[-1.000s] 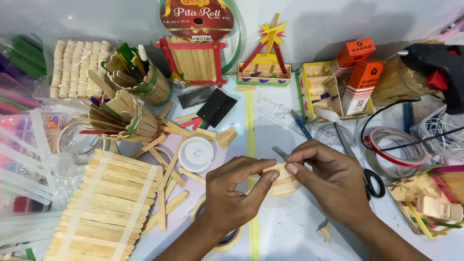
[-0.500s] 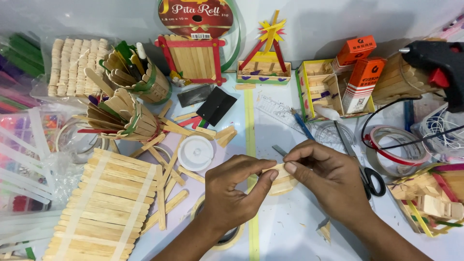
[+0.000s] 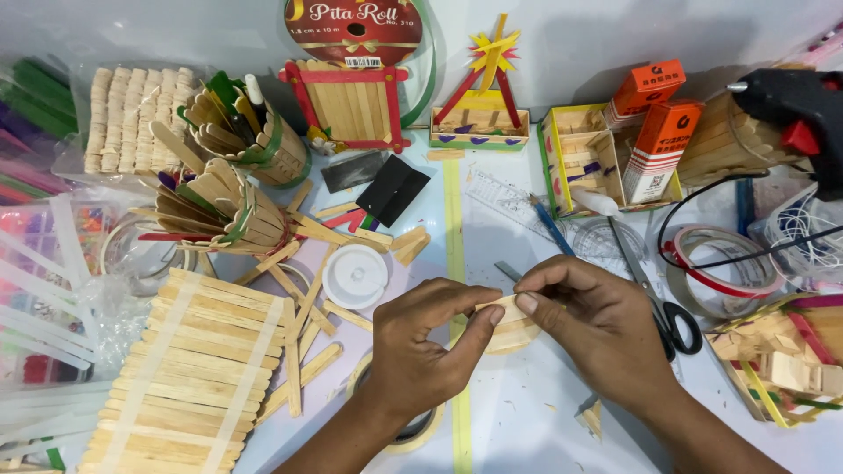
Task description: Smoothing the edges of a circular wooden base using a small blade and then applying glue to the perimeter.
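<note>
1. The left hand (image 3: 420, 347) is reaching in from below, its thumb and forefinger closing on the near end of a small pale wooden stick piece (image 3: 502, 306).
2. The right hand (image 3: 601, 320) is meeting it from the other side, its fingers (image 3: 529, 303) pinching the same piece from above, so both hands are gripping it together.
3. The stick piece is sitting on top of a round stack of pale wooden pieces (image 3: 514, 332), which is resting on the white table (image 3: 527, 412) just beside a yellow-green strip running down the middle (image 3: 457, 228).
4. A thin grey blade (image 3: 507, 270) is showing just above the fingers of the right hand; whether the hand is touching it I cannot tell.
5. A white round plastic lid (image 3: 355, 276) is lying near the left hand, among loose craft sticks.
6. A flat mat of joined pale craft sticks (image 3: 189, 369) is lying to the lower left, well apart from the hands.
7. Black-handled scissors (image 3: 663, 303) are lying just right of the right hand.
8. A roll of pale tape (image 3: 413, 430) is lying under the left wrist.
9. A black glue gun (image 3: 795, 110) is resting at the upper right edge of the table.
</note>
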